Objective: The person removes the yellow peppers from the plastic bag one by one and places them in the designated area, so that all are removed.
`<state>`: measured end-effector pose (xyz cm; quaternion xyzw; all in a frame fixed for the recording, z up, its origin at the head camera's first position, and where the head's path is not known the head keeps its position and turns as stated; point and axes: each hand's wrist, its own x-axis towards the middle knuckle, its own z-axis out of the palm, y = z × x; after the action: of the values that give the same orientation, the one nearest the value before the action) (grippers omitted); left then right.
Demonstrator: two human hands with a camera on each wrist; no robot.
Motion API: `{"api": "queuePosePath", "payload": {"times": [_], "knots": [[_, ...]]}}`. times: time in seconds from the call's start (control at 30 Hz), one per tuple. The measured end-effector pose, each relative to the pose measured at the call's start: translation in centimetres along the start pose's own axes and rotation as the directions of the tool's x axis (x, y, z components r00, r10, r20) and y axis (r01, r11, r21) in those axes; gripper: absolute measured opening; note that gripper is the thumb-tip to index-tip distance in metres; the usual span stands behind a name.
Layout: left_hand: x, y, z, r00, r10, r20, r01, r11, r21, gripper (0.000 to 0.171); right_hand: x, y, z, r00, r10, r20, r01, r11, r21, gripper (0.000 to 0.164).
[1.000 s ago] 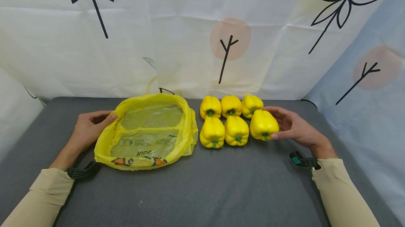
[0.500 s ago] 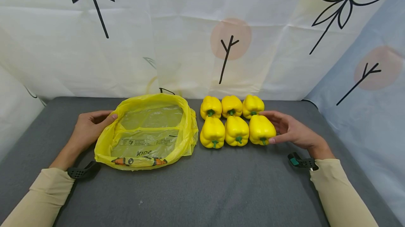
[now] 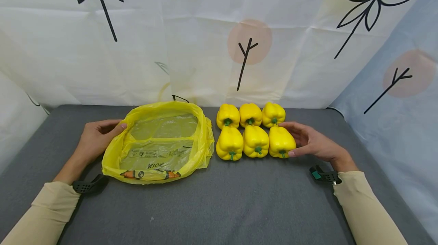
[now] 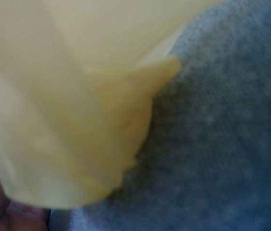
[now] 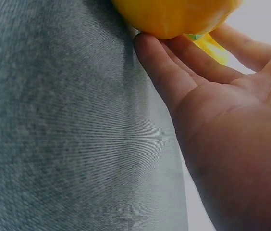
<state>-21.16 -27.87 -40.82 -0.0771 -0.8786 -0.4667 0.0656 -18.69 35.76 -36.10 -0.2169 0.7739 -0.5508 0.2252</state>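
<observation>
On the left, my left hand point(image 3: 99, 138) pinches the side rim of a yellow plastic bag point(image 3: 207, 138), thumb over the edge. The bag lies with its mouth spread wide, printing visible inside; its yellow film point(image 4: 68, 120) blurs across the left wrist view. At the right, my right hand point(image 3: 316, 142) holds a yellow bell pepper point(image 3: 281, 141) from its right side, thumb near the green stem and fingers behind. That pepper ends the front row of three. In the right wrist view the fingers point(image 5: 166, 72) touch the pepper's underside point(image 5: 174, 17).
Behind the front row stands a back row of three yellow bell peppers point(image 3: 251, 114), close together. Two more peppers point(image 3: 230, 143) sit in front, just right of the bag. Grey cloth point(image 3: 219, 207) covers the table, and a patterned white curtain point(image 3: 195, 47) hangs behind.
My right hand has slid the front right bell pepper leftward, up to its neighbour in the row. The left hand and the bag have kept their place.
</observation>
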Motion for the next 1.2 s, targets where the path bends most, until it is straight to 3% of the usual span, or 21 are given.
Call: {"api": "queuePosePath", "payload": {"times": [0.63,1.2], "knots": [[-0.04,0.09,-0.01,1.0,0.002,0.003,-0.002,1.0,-0.011,0.048,0.17,-0.37,0.23,1.0,-0.006,-0.024,0.005,0.999,-0.051,0.087],[-0.01,0.01,0.02,1.0,0.001,0.003,-0.001,1.0,-0.016,0.048,0.33,-0.34,0.42,0.995,0.049,-0.084,-0.053,0.998,-0.046,0.094]]}}
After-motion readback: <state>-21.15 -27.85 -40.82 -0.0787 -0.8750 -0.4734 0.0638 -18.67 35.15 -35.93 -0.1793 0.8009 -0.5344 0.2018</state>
